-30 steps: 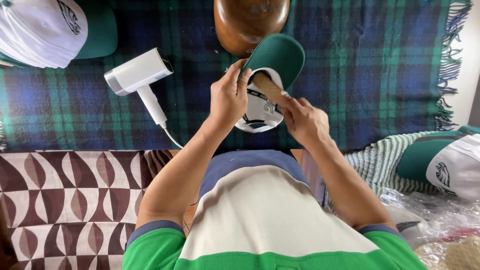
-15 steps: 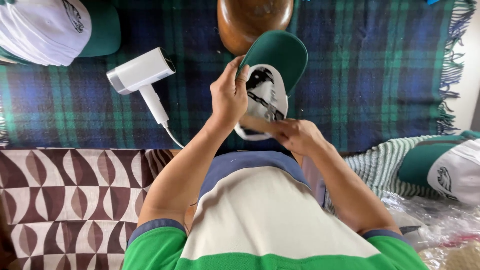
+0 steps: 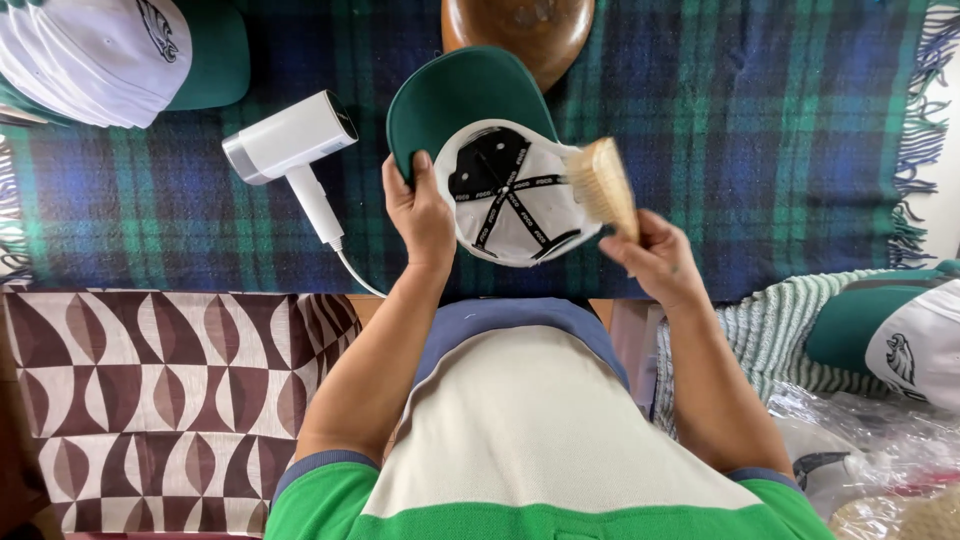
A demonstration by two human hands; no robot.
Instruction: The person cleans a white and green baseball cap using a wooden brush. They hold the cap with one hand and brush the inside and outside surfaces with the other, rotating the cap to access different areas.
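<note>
my left hand [image 3: 420, 212] grips the cap [image 3: 500, 165] by its green brim, inside turned up so the seams show. right hand [image 3: 655, 262] clenched on the bristle brush [image 3: 603, 183] at the crown's rim, above the plaid-covered desk [image 3: 760, 150]. steamer [image 3: 295, 150] near the left edge.

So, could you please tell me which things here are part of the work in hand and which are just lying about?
In hand:
- white cap with green brim, inside up, in left hand
- bristle brush, in right hand

Lying about:
- white handheld steamer
- stacked caps
- wooden form
- cap at right
- plaid blanket
</note>
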